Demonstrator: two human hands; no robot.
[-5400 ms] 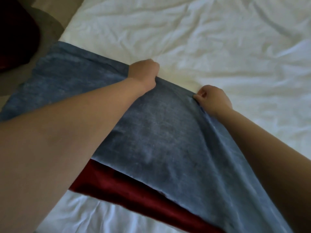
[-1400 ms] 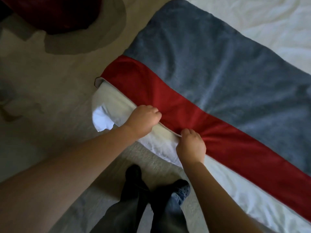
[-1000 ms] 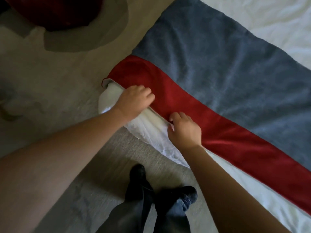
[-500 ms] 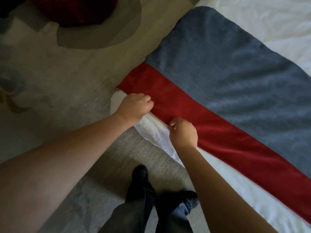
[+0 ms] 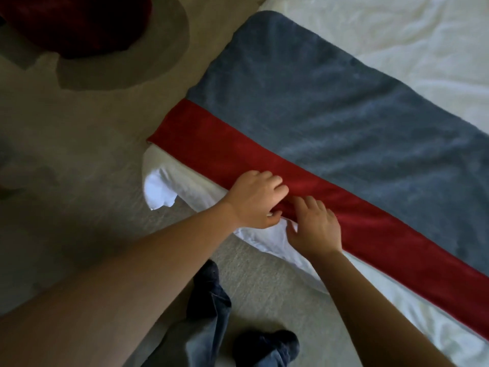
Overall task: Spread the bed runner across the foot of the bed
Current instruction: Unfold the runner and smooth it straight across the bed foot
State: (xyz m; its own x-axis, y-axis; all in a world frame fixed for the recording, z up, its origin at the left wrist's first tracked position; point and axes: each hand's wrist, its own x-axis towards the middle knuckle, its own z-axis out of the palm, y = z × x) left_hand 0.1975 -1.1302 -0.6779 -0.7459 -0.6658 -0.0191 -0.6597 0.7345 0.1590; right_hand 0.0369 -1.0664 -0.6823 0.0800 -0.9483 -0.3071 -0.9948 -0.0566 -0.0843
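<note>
Since half a second ago both hands moved along the near hem, away from the runner's corner, and the fists opened out. Left hand (image 5: 255, 198) lay on the red band (image 5: 370, 215) with its fingers loosely bent and its thumb down at the hem. A small ridge of red cloth sat just by that thumb, and I couldn't tell whether the hand pinched it or only rested on it. Right hand (image 5: 315, 226) was just beside the left, nearly touching. Its fingers were straight and spread, pressing flat on the red band, with the heel of the hand over the white sheet (image 5: 264, 238).

Bed runner (image 5: 330, 115) lay flat across the end of the bed (image 5: 397, 35), running diagonally through the view, grey field on the far side and red band along the near edge. Its left end reached the bed's side edge, and its right end ran out of view. A strip of sheet showed between the red hem and the mattress edge, and a loose sheet corner (image 5: 158, 192) hung down over the carpet (image 5: 79, 154).

Person's jeans leg (image 5: 209, 313) and dark foot (image 5: 264, 343) were on the carpet below the hands. Dark red object (image 5: 79, 22) sat on the floor at upper left, too dim to identify.
</note>
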